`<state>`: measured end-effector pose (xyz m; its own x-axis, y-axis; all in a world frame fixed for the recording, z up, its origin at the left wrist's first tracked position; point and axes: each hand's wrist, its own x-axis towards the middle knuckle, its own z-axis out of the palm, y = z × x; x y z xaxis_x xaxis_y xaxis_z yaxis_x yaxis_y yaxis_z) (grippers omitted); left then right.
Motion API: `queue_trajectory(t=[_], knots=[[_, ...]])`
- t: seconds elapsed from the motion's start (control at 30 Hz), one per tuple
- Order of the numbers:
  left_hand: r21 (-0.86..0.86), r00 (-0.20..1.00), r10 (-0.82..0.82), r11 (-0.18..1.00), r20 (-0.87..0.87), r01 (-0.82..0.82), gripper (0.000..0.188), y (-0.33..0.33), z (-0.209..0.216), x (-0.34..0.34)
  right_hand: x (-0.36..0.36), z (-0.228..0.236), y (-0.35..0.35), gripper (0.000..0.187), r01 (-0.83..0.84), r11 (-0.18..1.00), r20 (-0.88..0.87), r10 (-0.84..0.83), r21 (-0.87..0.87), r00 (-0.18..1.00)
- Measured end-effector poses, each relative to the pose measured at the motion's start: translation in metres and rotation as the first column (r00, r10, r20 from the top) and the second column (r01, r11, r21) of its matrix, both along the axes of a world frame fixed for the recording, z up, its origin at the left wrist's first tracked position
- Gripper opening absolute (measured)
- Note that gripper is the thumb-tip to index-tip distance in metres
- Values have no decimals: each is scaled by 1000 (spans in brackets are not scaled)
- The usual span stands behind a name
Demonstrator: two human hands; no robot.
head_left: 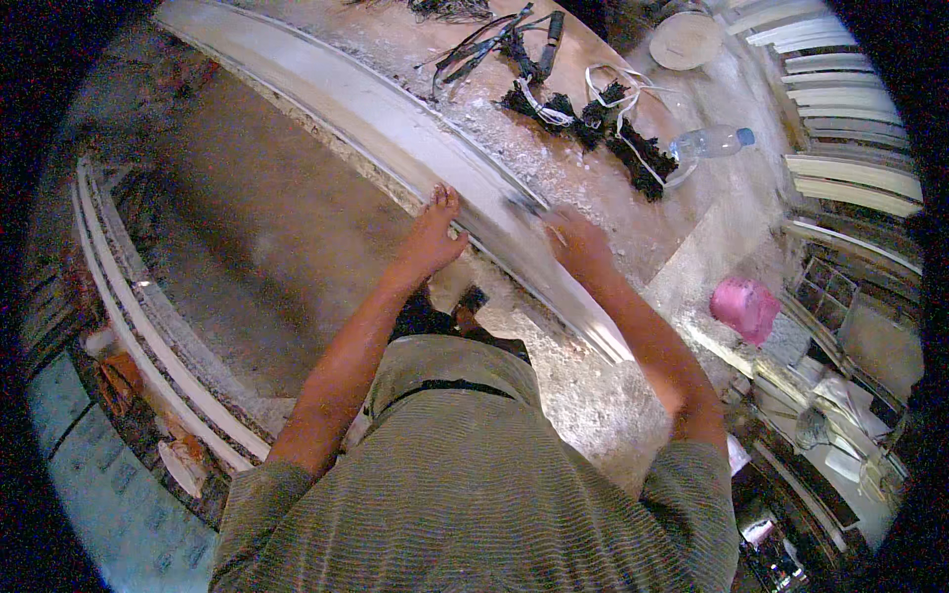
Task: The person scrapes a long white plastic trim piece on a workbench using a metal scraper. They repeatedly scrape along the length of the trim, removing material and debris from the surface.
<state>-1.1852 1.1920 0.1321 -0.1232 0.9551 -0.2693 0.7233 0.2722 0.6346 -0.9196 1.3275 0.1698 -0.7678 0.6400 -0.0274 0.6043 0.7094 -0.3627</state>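
Plank: long, flat, pale, dust-streaked, running diagonally between the two hands. Left hand: fingers bent on the near edge; whether they grip, we cannot tell. Right hand: curled round a dark, blurred tool at the far edge. Bottle: clear plastic, blue-capped; any print too small to read.

Dusty brown floor, dim at left, brightly lit patch below centre, blue-green surface, perhaps tiled, lower left
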Motion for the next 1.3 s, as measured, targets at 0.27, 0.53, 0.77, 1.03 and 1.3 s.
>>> queue_trajectory(t=[0.27,0.53,0.77,1.03,1.3], knots=[[2,999,-17,1000,38,17,87,-1,-10,-3,101,-7,-3,31,-125,986,39,121,108,992],[-47,998,-12,999,61,15,89,-1,5,-10,-114,-12,-24,24,254,964,-5,-255,72,967],[-17,1000,-25,1000,2,26,87,-5,3,-16,167,-9,-81,29,401,902,-209,-428,-161,879],[-24,1000,-12,1000,-1,12,80,-9,-35,-21,303,-1,-97,31,666,377,69,-838,-643,541],[93,994,-42,995,105,32,74,-5,-35,-27,118,-45,-95,30,729,616,-10,-766,-300,643]])
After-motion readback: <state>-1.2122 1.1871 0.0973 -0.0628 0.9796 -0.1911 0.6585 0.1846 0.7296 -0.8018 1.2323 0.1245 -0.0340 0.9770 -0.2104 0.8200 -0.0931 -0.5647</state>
